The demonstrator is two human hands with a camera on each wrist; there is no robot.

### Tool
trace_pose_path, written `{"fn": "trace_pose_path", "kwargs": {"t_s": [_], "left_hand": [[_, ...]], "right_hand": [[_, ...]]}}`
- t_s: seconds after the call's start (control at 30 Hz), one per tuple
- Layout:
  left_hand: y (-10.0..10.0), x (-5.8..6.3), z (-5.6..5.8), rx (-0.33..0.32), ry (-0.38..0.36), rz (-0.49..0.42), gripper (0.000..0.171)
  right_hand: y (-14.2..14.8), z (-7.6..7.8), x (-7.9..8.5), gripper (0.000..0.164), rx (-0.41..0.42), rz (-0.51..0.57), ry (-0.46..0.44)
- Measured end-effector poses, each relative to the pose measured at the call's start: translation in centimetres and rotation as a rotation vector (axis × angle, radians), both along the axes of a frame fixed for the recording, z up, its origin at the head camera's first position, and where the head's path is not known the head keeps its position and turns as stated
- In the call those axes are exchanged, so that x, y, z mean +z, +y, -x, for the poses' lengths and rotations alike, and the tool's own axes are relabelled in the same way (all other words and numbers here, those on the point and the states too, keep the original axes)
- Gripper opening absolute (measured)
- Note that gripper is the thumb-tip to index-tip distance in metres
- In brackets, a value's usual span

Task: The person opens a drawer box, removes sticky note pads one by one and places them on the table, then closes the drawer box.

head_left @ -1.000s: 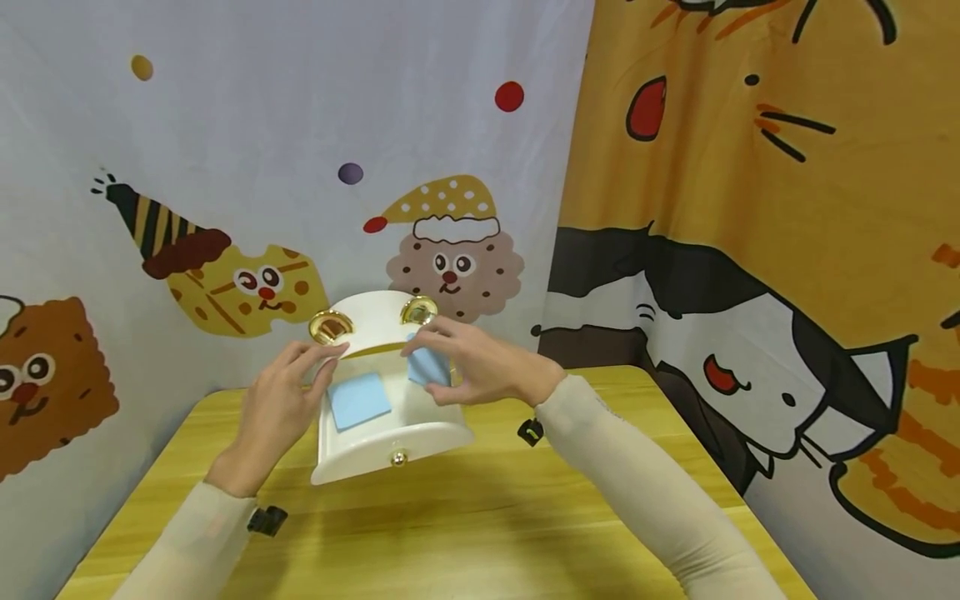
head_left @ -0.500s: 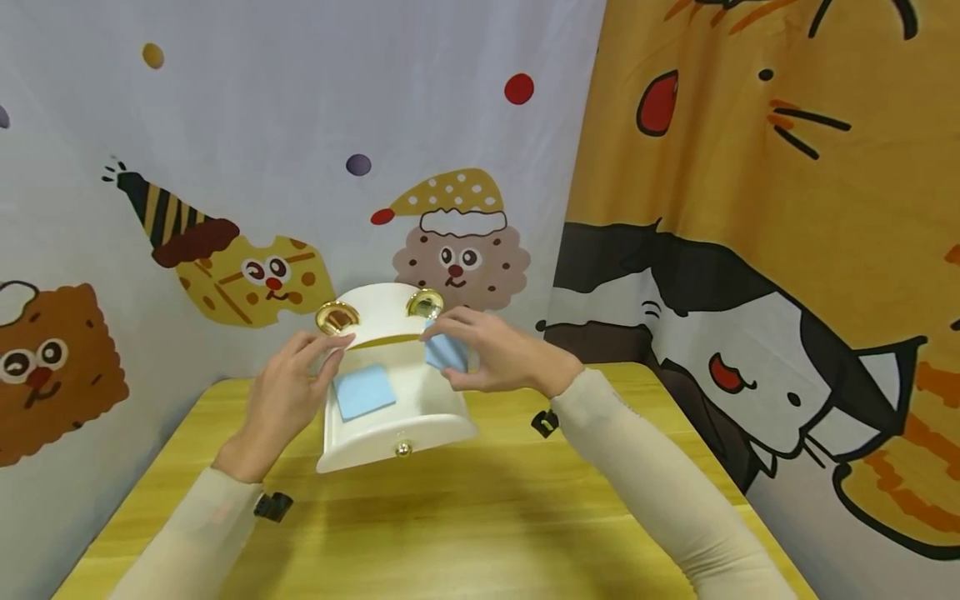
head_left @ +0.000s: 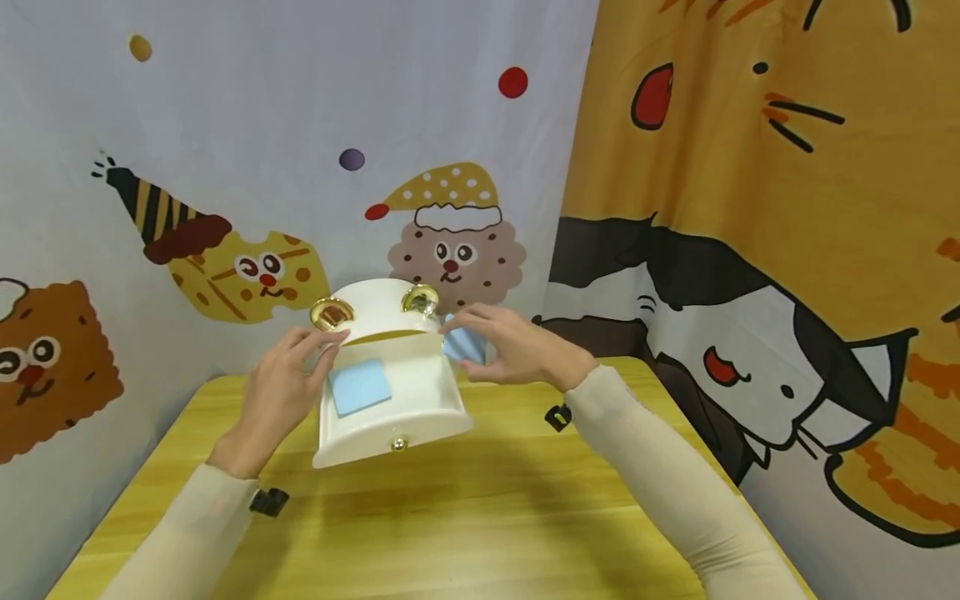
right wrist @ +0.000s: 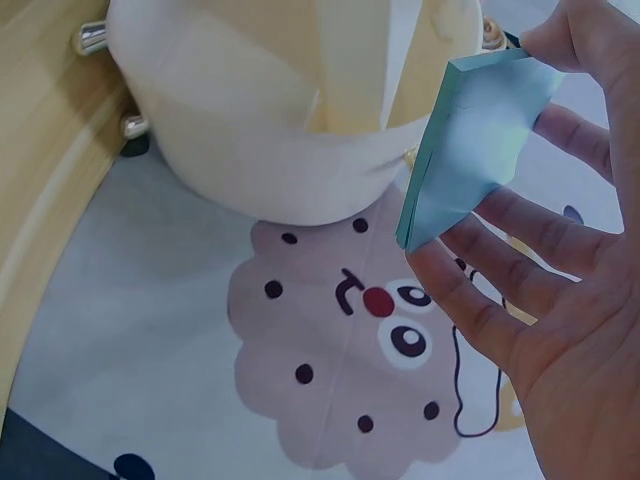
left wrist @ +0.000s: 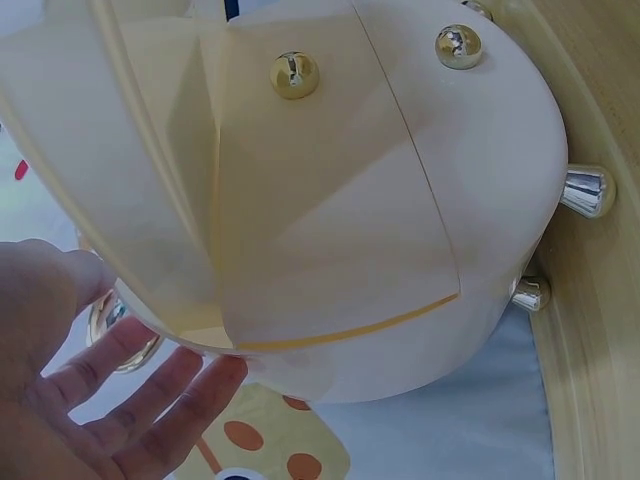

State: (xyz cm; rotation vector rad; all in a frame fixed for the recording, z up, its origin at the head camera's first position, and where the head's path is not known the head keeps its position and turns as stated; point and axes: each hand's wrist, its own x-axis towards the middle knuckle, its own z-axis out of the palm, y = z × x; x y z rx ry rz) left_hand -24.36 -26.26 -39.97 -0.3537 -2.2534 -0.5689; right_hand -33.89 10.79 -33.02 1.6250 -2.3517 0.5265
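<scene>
Pinching 1 light-blue pad [head_left: 465, 343], the person's right hand [head_left: 517, 350] holds it between thumb and fingertips, just outside the right side of an open white drawer [head_left: 420, 383]. A second blue pad [head_left: 360, 387] lies flat in that drawer, toward its left side, making 2 pads in view, 1 inside and 1 out. The drawer's curved front carries 1 round gold knob [head_left: 399, 444].

Behind it rises the rounded top of a white cabinet [head_left: 378, 304], bearing 2 gold cups [head_left: 332, 314]. The left wrist view shows 1 closed panel [left wrist: 330, 190] with its own gold knob [left wrist: 295, 75], and 2 tapered metal feet [left wrist: 587, 190].

At the cabinet's left edge, near the left cup, the person's left hand [head_left: 281, 375] rests its fingertips, the fingers spread and only slightly bent; it stands beside the drawer without covering the pad inside. The right fingers hide part of the held pad. Below spreads 1 wooden table [head_left: 465, 533]; beyond hang cartoon-printed cloths [head_left: 247, 100].
</scene>
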Motion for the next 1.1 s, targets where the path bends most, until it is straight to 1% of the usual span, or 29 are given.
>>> {"fn": "trace_pose_path", "kwargs": {"t_s": [0.17,0.4,0.57,0.87,1.1], "left_hand": [[-0.1,-0.2,-0.2,-0.003,0.008,0.006,0.031],[-0.3,-0.5,-0.4,-0.002,0.026,0.009,0.032],[-0.3,-0.5,-0.4,-0.004,0.035,0.009,0.033],[-0.2,-0.3,-0.1,-0.005,0.037,0.009,0.033],[-0.1,-0.1,0.0,-0.002,0.026,0.007,0.032]], "right_hand": [[0.9,0.2,-0.5,0.051,-0.042,-0.026,-0.012],[2.3,0.2,-1.3,0.054,-0.087,-0.02,-0.073],[3.2,0.4,-1.8,0.053,-0.117,-0.013,-0.073],[5.0,1.1,-2.8,0.053,-0.2,-0.026,-0.088],[6.5,1.6,-4.0,0.051,-0.22,-0.015,-0.098]]}}
